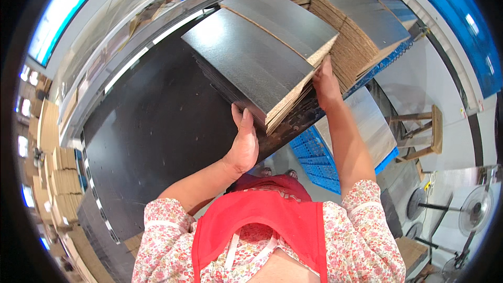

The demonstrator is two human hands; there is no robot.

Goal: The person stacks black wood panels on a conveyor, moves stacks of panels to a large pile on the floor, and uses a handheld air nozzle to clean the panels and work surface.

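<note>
A stack of dark-topped particle boards (251, 36) stands on a black work table, its light brown cut edges facing right. A thin seam runs across its top between two rows of boards. Against the near left corner of this stack, my left hand (245, 141) lies with its fingers stretched out and palm turned to the side. On the right side, my right hand (326, 86) presses flat along the cut edges with its fingers extended; its far fingertips are partly hidden by the boards.
More stacks of particle boards (361, 15) sit behind and right, over a blue edge. The black table (152, 120) spreads leftward. Below its right side stands a blue plastic crate (317, 160) with a board on top. A wooden stool (435, 131) and grey fan (476, 209) are at right.
</note>
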